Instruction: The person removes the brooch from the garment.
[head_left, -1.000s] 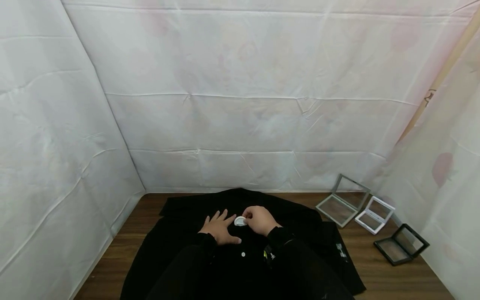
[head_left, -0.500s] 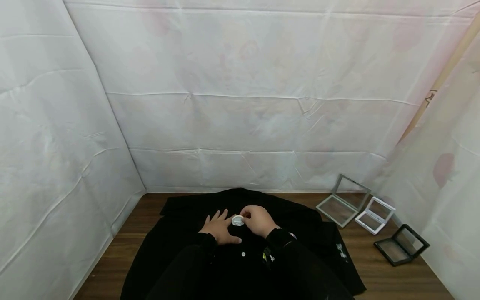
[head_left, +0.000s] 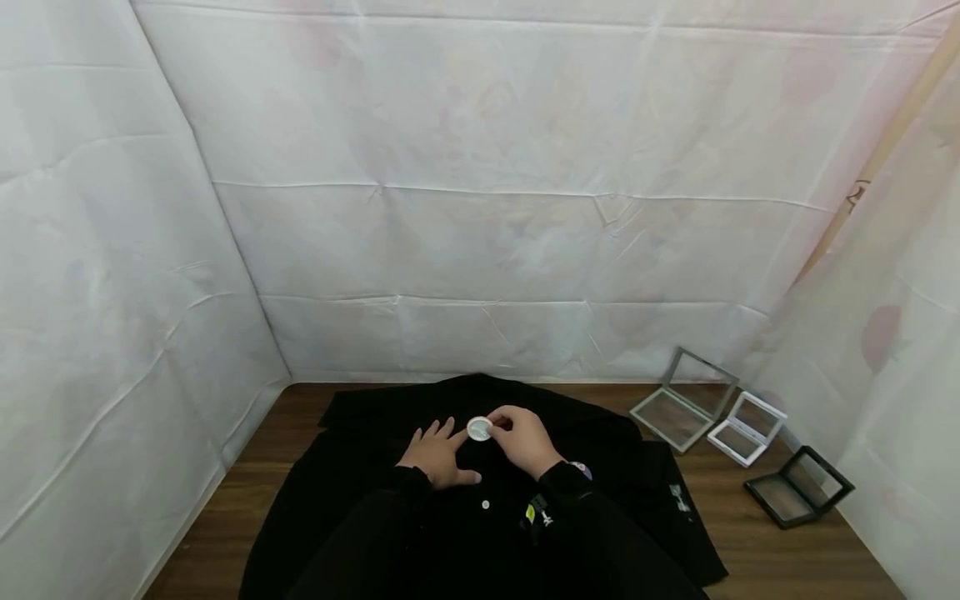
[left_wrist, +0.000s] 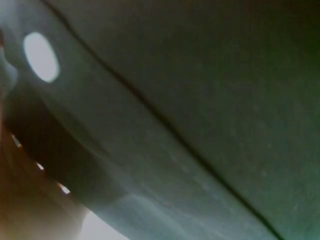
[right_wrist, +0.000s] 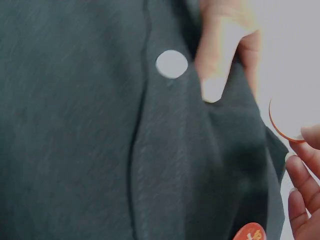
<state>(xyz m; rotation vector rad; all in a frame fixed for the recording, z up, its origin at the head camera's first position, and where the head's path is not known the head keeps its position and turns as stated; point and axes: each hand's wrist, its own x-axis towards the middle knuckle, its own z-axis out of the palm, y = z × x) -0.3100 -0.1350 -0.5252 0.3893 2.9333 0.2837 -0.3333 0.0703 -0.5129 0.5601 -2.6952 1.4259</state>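
Both hands worked at the middle of a black shirt spread on the bench.

The black cloth shirt (head_left: 480,492) lay flat on the brown wooden bench (head_left: 750,550), its collar near the back wall and its right hem short of the bench edge. The left hand (head_left: 438,454) rested on the cloth with fingers straight and spread, holding nothing. Just beside it, the right hand (head_left: 525,440) pinched a small round white disc (head_left: 479,429) between curled fingertips, just above the placket. A small white button (head_left: 485,504) sat lower on the shirt front. Bare wood showed left of the shirt up to the white sheet wall (head_left: 112,333). To the right, well apart, stood a grey hinged frame case (head_left: 684,402), a white one (head_left: 747,429) and a black one (head_left: 798,487), the last close to the side wall.
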